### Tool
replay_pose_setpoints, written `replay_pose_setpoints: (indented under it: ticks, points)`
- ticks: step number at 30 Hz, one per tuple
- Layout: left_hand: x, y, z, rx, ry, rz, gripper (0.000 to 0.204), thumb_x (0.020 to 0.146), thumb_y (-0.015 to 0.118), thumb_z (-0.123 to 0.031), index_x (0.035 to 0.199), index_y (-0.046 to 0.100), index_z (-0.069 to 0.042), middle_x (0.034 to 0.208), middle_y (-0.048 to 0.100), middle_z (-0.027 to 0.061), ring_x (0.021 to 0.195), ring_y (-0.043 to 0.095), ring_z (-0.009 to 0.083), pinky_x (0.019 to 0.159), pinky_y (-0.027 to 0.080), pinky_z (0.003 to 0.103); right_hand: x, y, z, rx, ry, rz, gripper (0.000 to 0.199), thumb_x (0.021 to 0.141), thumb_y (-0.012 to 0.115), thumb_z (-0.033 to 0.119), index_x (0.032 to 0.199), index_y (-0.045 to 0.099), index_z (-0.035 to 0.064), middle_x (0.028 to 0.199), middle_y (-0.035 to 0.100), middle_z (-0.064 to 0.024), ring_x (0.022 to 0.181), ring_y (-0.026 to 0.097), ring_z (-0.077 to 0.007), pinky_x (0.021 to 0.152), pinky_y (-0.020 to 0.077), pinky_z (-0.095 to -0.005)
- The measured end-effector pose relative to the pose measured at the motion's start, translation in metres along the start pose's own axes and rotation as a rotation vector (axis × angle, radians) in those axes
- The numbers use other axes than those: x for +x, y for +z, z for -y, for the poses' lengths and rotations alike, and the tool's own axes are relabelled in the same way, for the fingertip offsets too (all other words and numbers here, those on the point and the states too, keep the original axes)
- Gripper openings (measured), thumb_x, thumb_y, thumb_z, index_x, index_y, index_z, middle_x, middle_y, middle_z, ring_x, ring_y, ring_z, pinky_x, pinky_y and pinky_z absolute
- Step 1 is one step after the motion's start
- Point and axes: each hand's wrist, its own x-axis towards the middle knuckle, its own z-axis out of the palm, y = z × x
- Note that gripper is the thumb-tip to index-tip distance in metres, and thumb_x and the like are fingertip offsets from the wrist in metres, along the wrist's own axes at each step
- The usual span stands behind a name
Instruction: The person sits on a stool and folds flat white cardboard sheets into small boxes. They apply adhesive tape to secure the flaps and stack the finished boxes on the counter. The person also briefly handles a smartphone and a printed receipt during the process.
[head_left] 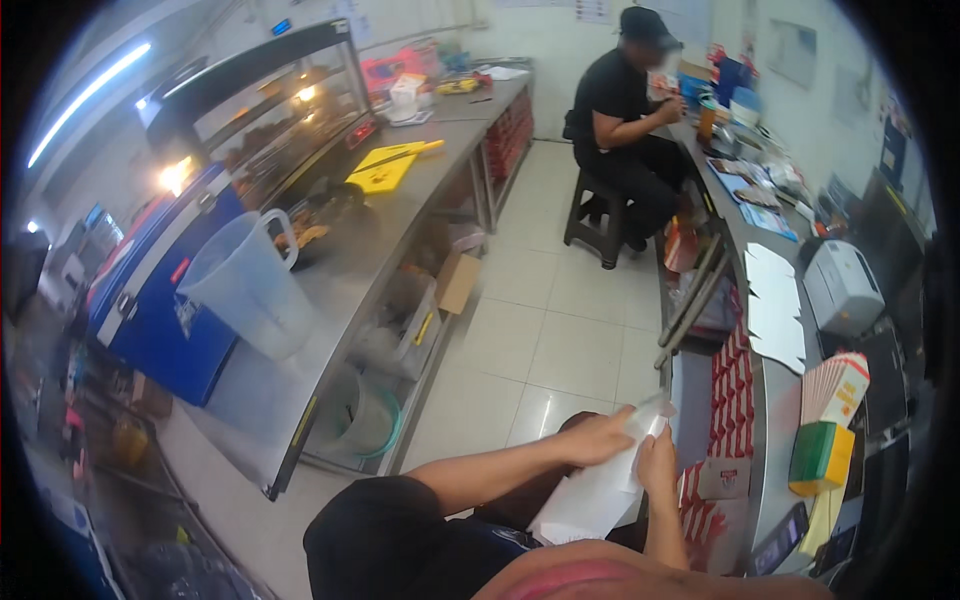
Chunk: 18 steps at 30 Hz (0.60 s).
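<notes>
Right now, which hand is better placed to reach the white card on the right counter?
Probably the right hand: nearer the counter and white card; the left hand farther off. Both hold white cardboard.

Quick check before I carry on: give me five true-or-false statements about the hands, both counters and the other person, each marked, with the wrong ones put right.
1. The left hand and right hand both grip a white folded card. True.
2. Flat white sheets lie on the right-hand counter. True.
3. The yellow cutting board is on the right-hand counter. False: the board lies on the left-hand counter.
4. The other person is standing. False: that person sits on a dark stool.
5. The clear pitcher stands beside the blue cooler box. True.
</notes>
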Motion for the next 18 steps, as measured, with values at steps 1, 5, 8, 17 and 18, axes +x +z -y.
replay_pose_setpoints:
  ticks: [1,5,8,17,18]
  points:
    - [0.000,0.007,-0.001,0.140,0.054,-0.018,0.058,0.100,0.057,-0.032,0.145,0.038,-0.003,0.101,0.070,0.0309,0.095,0.072,0.0465,0.083,0.055,0.053,-0.010,0.003,0.022,-0.064,0.071,0.028,0.040,0.097,0.049,0.012,0.131,0.050,-0.0098,0.110,0.069,-0.0332,0.106,0.068,-0.0484,0.092,0.0514,-0.0534]
    - [0.003,0.012,-0.030,0.206,-0.076,0.106,0.054,0.098,0.056,-0.032,0.142,0.039,-0.004,0.107,0.069,0.0351,0.103,0.067,0.0536,0.087,0.053,0.057,-0.019,0.022,0.011,-0.077,0.103,-0.072,0.038,0.100,0.047,0.009,0.134,0.049,-0.0106,0.109,0.068,-0.0347,0.105,0.068,-0.0508,0.092,0.0508,-0.0550]
    - [0.024,0.003,0.003,0.003,0.079,-0.005,0.049,0.094,0.059,-0.023,0.135,0.052,0.002,0.108,0.072,0.0283,0.095,0.072,0.0421,0.083,0.055,0.049,-0.017,0.033,-0.028,0.256,-0.057,-0.286,0.038,0.102,0.046,0.009,0.136,0.048,-0.0096,0.120,0.065,-0.0314,0.110,0.066,-0.0429,0.097,0.0487,-0.0481]
    - [0.017,-0.032,0.018,-0.325,0.305,-0.177,0.042,0.089,0.053,-0.009,0.126,0.059,0.008,0.092,0.073,0.0172,0.081,0.070,0.0282,0.076,0.055,0.041,-0.059,-0.004,0.060,0.478,-0.138,-0.449,0.045,0.103,0.045,0.009,0.142,0.041,-0.0121,0.124,0.060,-0.0290,0.114,0.062,-0.0351,0.101,0.0466,-0.0436]
    - [0.013,-0.030,0.005,-0.201,0.294,-0.194,0.046,0.092,0.047,-0.007,0.137,0.048,0.004,0.101,0.072,0.0269,0.090,0.072,0.0383,0.085,0.055,0.047,-0.065,-0.008,0.071,0.433,-0.127,-0.476,0.047,0.102,0.047,0.008,0.143,0.040,-0.0130,0.125,0.060,-0.0294,0.114,0.062,-0.0356,0.101,0.0467,-0.0439]
